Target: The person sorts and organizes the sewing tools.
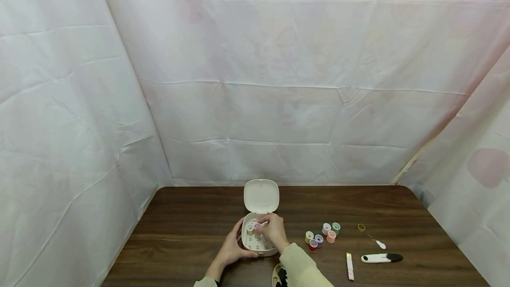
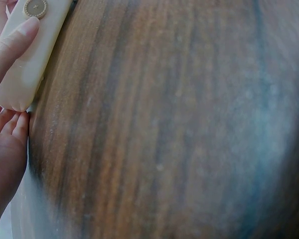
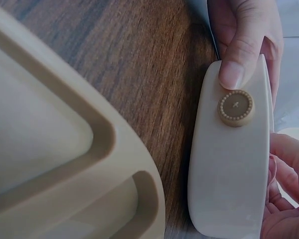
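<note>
A small off-white sewing box [image 1: 266,254] stands with its lid [image 1: 261,195] raised, showing a pegged inside. My left hand [image 1: 232,248] grips its left side, the thumb on the front wall beside a beige button-shaped catch [image 3: 236,107]. Over the box my right hand [image 1: 275,230] pinches a pink thread spool [image 1: 257,226]; whether the spool sits on a peg, I cannot tell. Left of it, a yellow-green spool [image 1: 250,228] stands inside the box. In the left wrist view the left fingers [image 2: 21,128] touch the box's end.
Several thread spools, among them a red one [image 1: 313,246] and a green one [image 1: 336,227], stand to the right. Beyond them lie a yellow ring [image 1: 361,227], a needle threader [image 1: 380,244], a white-and-black tool [image 1: 381,258] and a narrow packet [image 1: 349,266]. A beige compartment tray [image 3: 129,144] is nearer me.
</note>
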Demonstrator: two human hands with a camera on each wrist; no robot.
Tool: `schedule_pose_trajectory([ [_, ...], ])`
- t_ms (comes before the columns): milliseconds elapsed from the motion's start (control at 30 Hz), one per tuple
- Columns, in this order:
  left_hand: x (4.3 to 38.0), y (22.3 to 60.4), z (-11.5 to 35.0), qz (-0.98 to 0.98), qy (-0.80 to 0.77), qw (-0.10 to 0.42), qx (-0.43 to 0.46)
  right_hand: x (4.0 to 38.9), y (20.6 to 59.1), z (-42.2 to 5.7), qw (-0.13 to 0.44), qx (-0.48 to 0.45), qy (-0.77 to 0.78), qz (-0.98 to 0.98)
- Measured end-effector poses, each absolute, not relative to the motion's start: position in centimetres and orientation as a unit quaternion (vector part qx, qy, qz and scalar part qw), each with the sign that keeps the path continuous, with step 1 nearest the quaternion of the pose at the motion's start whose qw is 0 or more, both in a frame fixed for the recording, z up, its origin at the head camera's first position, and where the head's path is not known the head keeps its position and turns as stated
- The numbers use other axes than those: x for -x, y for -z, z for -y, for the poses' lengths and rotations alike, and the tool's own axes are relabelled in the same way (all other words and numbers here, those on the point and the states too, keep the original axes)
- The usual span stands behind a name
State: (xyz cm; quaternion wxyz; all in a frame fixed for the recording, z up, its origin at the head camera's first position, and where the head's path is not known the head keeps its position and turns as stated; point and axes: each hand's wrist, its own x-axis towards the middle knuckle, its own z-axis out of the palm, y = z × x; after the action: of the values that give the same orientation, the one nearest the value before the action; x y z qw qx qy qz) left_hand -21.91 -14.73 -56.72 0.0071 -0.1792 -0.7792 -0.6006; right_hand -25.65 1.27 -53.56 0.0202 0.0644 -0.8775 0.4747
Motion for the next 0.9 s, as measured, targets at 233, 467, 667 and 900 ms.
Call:
schedule_pose_trajectory([
  [233, 21.83, 56.62, 14.68, 0.777, 0.603, 0.006, 0.178, 25.63, 53.67, -1.25, 0.034, -0.069, -0.466, 0.882],
  [467, 21.74, 56.47, 14.62, 0.78, 0.6, 0.008, 0.178, 25.65, 53.82, -1.33, 0.044, -0.084, -0.471, 0.877],
  [667, 21.71, 56.34, 14.63, 0.779, 0.601, 0.006, 0.177, 25.64, 53.83, -1.35, 0.031, -0.087, -0.476, 0.875],
  [900, 21.78, 56.45, 14.68, 0.776, 0.605, 0.004, 0.177, 25.53, 53.74, -1.37, 0.034, -0.092, -0.479, 0.872],
])
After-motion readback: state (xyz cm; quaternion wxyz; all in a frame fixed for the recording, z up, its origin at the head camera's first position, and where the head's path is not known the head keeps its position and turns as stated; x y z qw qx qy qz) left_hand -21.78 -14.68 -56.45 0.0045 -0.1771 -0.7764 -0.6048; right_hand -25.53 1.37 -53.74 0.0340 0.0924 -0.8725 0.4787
